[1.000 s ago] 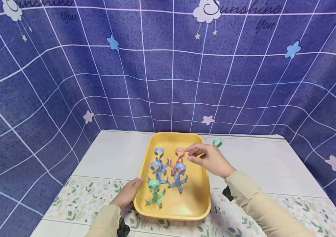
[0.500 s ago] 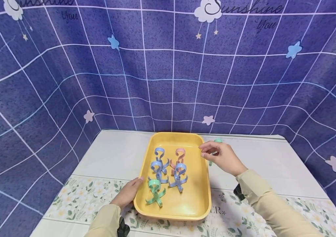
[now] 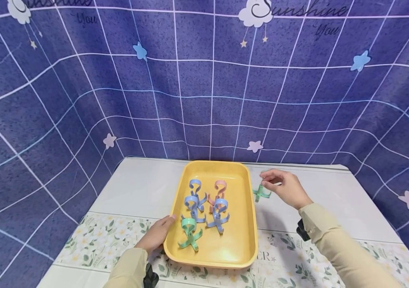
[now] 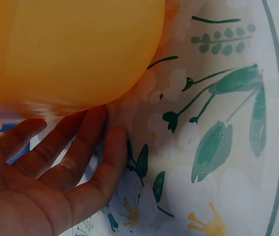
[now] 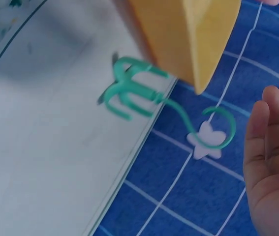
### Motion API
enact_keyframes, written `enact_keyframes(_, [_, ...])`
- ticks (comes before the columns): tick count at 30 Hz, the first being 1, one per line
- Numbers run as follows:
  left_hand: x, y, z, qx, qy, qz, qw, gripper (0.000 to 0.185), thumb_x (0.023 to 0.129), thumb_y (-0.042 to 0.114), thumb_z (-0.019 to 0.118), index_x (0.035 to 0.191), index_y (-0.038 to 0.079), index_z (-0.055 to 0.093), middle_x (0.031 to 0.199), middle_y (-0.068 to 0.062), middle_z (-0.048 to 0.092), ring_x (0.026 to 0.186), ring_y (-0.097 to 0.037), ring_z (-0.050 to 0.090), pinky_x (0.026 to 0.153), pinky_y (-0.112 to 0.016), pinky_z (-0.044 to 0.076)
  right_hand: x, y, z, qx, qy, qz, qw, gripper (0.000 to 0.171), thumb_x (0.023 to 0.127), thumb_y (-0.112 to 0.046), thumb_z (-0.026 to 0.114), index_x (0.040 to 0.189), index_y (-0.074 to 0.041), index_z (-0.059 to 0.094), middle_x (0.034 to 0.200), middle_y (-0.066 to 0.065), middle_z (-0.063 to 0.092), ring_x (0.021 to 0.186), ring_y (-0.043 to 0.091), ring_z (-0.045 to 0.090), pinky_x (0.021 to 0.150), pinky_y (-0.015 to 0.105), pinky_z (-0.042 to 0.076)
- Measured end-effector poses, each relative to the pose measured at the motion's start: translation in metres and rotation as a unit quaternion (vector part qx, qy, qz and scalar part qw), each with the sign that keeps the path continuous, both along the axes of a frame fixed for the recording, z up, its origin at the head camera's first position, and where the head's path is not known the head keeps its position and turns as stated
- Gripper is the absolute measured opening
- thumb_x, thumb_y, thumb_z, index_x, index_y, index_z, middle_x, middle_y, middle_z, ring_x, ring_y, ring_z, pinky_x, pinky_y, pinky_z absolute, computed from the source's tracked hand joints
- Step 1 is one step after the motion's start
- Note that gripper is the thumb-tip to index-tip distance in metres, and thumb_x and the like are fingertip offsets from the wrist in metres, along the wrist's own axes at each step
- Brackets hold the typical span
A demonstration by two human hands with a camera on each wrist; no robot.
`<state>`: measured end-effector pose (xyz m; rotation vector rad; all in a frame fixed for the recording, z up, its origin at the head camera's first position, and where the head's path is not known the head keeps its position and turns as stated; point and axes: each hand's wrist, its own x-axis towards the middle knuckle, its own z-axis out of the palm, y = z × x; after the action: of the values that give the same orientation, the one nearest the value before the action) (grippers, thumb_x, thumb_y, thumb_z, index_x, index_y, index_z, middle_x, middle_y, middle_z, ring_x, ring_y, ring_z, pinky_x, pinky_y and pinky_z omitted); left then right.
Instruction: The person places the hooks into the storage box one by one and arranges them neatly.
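Observation:
A yellow tray (image 3: 251,224) lies mid-table and holds several curled plastic hooks: blue ones (image 3: 195,188), a pink one (image 3: 219,189) and a green one (image 3: 189,233). Another green hook (image 3: 261,193) stands on the table just right of the tray's far right corner. My right hand (image 3: 267,179) hovers at that hook's top, hiding its loop in the head view. In the right wrist view the green hook (image 5: 134,93) stands free by the tray's corner (image 5: 188,34), beside my right hand's (image 5: 272,157) straight fingers. My left hand (image 3: 155,236) rests its straight fingers against the tray's near left corner (image 4: 70,49).
The table wears a white cloth with a floral border (image 3: 96,240) along the near edge. A blue grid-patterned backdrop (image 3: 204,100) with stars closes off the far side and both flanks. Bare cloth (image 3: 136,188) lies left and right of the tray.
My right hand has moved right, from above the pink hook in the tray to the green hook outside the tray's right rim. My left hand has stayed put.

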<state>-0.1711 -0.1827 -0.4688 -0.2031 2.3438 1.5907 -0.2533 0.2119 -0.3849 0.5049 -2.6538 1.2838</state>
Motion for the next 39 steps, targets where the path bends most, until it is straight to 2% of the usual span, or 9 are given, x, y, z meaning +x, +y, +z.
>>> enact_keyframes(5, [-0.001, 0.001, 0.0, 0.0, -0.003, 0.002, 1.0, 0.058, 0.111, 0.043, 0.037, 0.146, -0.002, 0.047, 0.102, -0.012, 0.07, 0.083, -0.024, 0.071, 0.07, -0.04, 0.058, -0.005, 0.015, -0.004, 0.012, 0.005, -0.02, 1.0, 0.021, 0.093, -0.007, 0.074, 0.113, -0.002, 0.073, 0.096, 0.008, 0.075, 0.09, 0.027, 0.07, 0.078, 0.038, 0.053])
enact_keyframes(11, [-0.002, 0.001, -0.001, -0.003, 0.001, -0.003, 1.0, 0.058, 0.111, 0.042, 0.036, 0.147, -0.002, 0.046, 0.101, -0.012, 0.07, 0.081, -0.024, 0.071, 0.069, -0.04, 0.058, -0.014, 0.025, -0.009, 0.026, 0.01, -0.044, 0.999, 0.022, 0.093, -0.005, 0.073, 0.114, 0.002, 0.072, 0.096, 0.012, 0.074, 0.09, 0.03, 0.07, 0.075, 0.032, 0.053])
enact_keyframes(14, [-0.003, 0.001, -0.002, -0.004, 0.003, -0.004, 1.0, 0.058, 0.112, 0.042, 0.036, 0.147, -0.003, 0.046, 0.101, -0.012, 0.07, 0.081, -0.024, 0.071, 0.069, -0.039, 0.058, -0.02, 0.026, -0.012, 0.032, 0.005, -0.054, 0.998, 0.024, 0.093, -0.004, 0.072, 0.115, 0.003, 0.071, 0.098, 0.014, 0.073, 0.091, 0.032, 0.07, 0.077, 0.034, 0.053])
enact_keyframes(19, [-0.003, 0.001, -0.003, -0.008, 0.004, -0.003, 1.0, 0.059, 0.111, 0.042, 0.036, 0.148, -0.003, 0.045, 0.102, -0.012, 0.07, 0.083, -0.024, 0.071, 0.07, -0.04, 0.058, -0.027, 0.023, -0.015, 0.045, -0.001, -0.065, 0.997, 0.028, 0.092, -0.005, 0.071, 0.118, 0.005, 0.069, 0.104, 0.02, 0.072, 0.095, 0.037, 0.07, 0.082, 0.045, 0.054])
enact_keyframes(24, [-0.004, 0.002, -0.005, -0.014, 0.003, -0.007, 0.9999, 0.06, 0.112, 0.042, 0.035, 0.151, -0.003, 0.042, 0.109, -0.012, 0.069, 0.089, -0.022, 0.07, 0.075, -0.039, 0.058, -0.031, 0.018, -0.017, 0.064, 0.003, -0.095, 0.993, 0.034, 0.091, -0.006, 0.07, 0.123, 0.004, 0.067, 0.116, 0.027, 0.067, 0.097, 0.041, 0.07, 0.084, 0.053, 0.054])
enact_keyframes(31, [-0.005, 0.001, -0.005, -0.015, 0.001, -0.001, 0.9999, 0.059, 0.112, 0.042, 0.036, 0.149, -0.003, 0.044, 0.107, -0.011, 0.07, 0.086, -0.023, 0.071, 0.073, -0.039, 0.058, -0.036, 0.006, -0.022, 0.097, -0.027, -0.106, 0.989, 0.045, 0.094, -0.008, 0.066, 0.136, 0.004, 0.059, 0.129, 0.029, 0.061, 0.101, 0.04, 0.068, 0.085, 0.053, 0.053])
enact_keyframes(39, [-0.003, -0.001, -0.003, 0.0, -0.006, -0.001, 1.0, 0.06, 0.112, 0.043, 0.036, 0.15, -0.003, 0.043, 0.104, -0.013, 0.07, 0.084, -0.025, 0.071, 0.07, -0.041, 0.059, -0.036, -0.003, -0.024, 0.115, -0.02, -0.102, 0.988, 0.044, 0.098, -0.007, 0.059, 0.14, 0.004, 0.055, 0.129, 0.027, 0.061, 0.102, 0.039, 0.067, 0.086, 0.054, 0.053])
